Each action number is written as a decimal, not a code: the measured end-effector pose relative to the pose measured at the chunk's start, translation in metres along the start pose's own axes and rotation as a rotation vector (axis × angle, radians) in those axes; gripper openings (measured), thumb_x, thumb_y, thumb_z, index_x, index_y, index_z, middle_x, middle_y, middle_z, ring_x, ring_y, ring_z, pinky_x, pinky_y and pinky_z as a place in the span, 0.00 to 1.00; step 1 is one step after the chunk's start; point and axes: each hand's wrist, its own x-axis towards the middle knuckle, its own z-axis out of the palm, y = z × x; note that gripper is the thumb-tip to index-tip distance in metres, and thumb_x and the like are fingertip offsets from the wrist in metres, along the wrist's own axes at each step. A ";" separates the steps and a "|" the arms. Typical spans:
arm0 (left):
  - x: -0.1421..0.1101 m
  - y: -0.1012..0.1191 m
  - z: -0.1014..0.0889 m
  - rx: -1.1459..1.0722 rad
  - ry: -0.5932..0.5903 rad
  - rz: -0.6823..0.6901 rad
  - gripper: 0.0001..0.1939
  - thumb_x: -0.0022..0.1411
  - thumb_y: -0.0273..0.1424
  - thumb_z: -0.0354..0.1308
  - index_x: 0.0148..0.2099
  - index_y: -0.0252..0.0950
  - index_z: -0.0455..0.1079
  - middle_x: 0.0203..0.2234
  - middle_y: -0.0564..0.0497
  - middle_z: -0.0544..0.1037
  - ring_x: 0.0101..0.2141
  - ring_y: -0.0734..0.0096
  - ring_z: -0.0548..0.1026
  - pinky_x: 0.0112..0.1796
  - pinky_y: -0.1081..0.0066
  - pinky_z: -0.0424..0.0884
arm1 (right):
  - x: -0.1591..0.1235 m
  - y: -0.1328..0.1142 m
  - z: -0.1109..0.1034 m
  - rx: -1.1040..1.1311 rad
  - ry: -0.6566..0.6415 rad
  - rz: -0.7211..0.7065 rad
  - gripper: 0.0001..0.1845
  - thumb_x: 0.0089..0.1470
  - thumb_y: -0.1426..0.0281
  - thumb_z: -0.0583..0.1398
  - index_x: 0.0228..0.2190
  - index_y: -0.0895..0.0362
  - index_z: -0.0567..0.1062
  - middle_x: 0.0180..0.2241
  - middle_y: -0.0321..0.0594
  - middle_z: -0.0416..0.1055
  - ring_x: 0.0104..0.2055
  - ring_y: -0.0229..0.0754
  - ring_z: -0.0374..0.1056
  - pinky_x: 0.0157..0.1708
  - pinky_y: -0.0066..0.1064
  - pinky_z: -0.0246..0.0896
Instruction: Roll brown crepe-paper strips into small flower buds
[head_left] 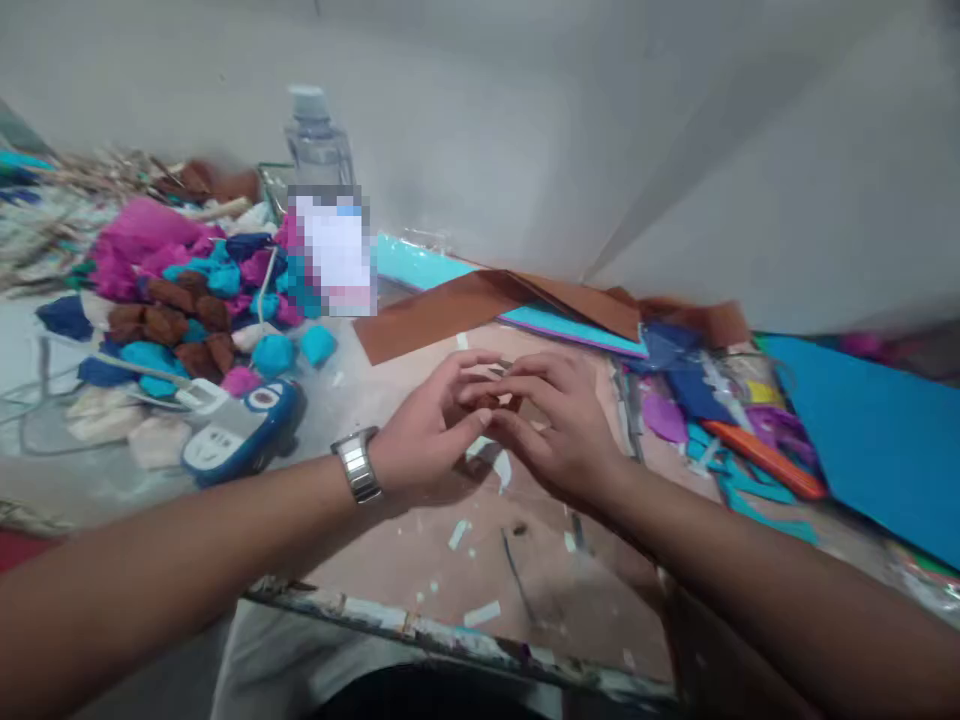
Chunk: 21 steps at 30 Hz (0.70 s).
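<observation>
Small brown piece [492, 402] between both hands, above middle of pinkish tabletop [592, 620]. Left hand [427, 425] and right hand [566, 425] pinching it at fingertips; exact contact partly hidden. Likely light, soft, easily crushed, not slippery. Best hold probably by edges, gentle pressure. Brown sheet [450, 312] beyond hands, far side; brown lumps [165, 326] far left.

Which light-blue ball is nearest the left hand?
The rightmost light-blue ball. Its light-blue neighbour and the other light-blue lumps sit farther left, away from the left hand.
</observation>
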 end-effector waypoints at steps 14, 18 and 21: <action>0.000 -0.002 -0.006 0.173 -0.005 0.040 0.36 0.68 0.25 0.60 0.72 0.43 0.50 0.59 0.40 0.74 0.53 0.62 0.78 0.48 0.65 0.75 | -0.002 0.004 -0.001 0.011 0.016 -0.067 0.10 0.68 0.63 0.62 0.49 0.49 0.78 0.48 0.42 0.77 0.52 0.53 0.70 0.56 0.53 0.60; 0.001 -0.004 -0.008 0.390 0.039 0.077 0.35 0.66 0.28 0.65 0.70 0.41 0.55 0.47 0.46 0.77 0.49 0.62 0.78 0.51 0.61 0.73 | -0.002 0.004 -0.001 0.075 0.010 -0.022 0.10 0.68 0.59 0.62 0.46 0.50 0.75 0.44 0.41 0.79 0.50 0.53 0.71 0.55 0.52 0.59; 0.001 -0.005 -0.007 0.427 0.051 0.062 0.33 0.66 0.28 0.63 0.69 0.42 0.57 0.42 0.49 0.77 0.43 0.65 0.78 0.47 0.62 0.73 | -0.001 0.002 -0.002 0.111 0.033 -0.006 0.14 0.68 0.54 0.60 0.44 0.50 0.74 0.41 0.41 0.79 0.49 0.52 0.71 0.53 0.51 0.60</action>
